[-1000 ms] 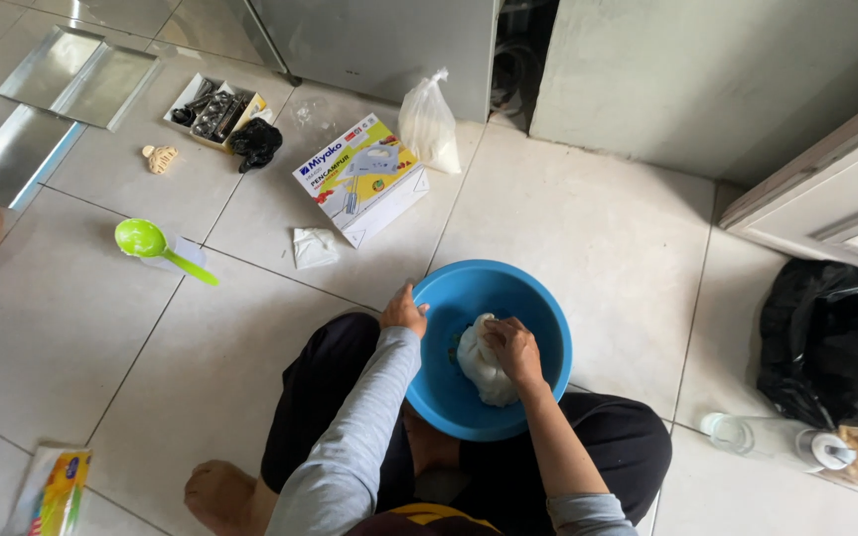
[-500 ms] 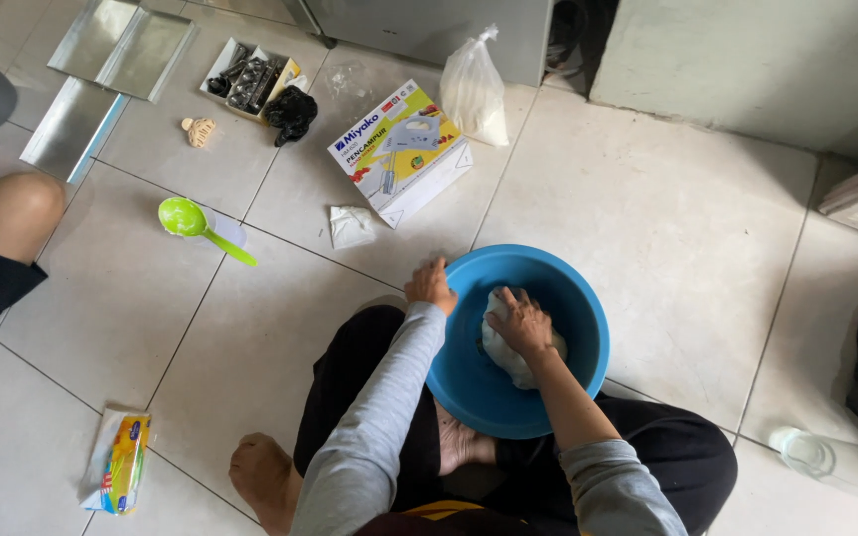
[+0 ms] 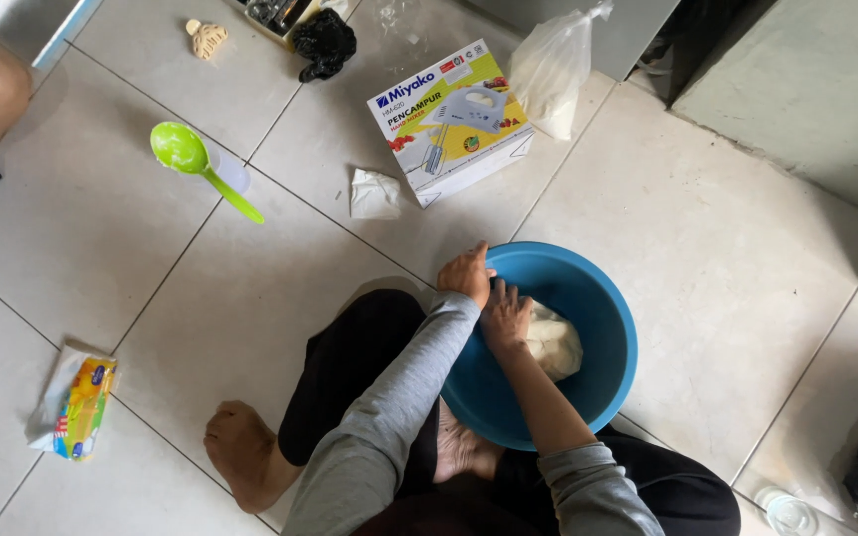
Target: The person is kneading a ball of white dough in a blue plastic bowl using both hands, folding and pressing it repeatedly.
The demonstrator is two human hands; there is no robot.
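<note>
Pale floor tiles (image 3: 101,248) lie bare and wide on the person's left, with open floor also beyond the blue bowl (image 3: 603,298) toward the grey wall base (image 3: 796,109), while the mixer box (image 3: 452,117) and a tied bag of white powder (image 3: 553,69) stand near the bowl's far rim. That bowl sits on the floor between the person's folded legs, its near edge against them, and holds a lump of pale dough (image 3: 555,342) toward its right side. Left hand (image 3: 467,274) has its grip curled closed over the bowl's near-left rim, right hand (image 3: 504,318) presses with fingers bent onto the dough's left edge, not clearly clasping it; a green scoop (image 3: 196,164) and a crumpled tissue (image 3: 374,194) lie well apart on the left.
</note>
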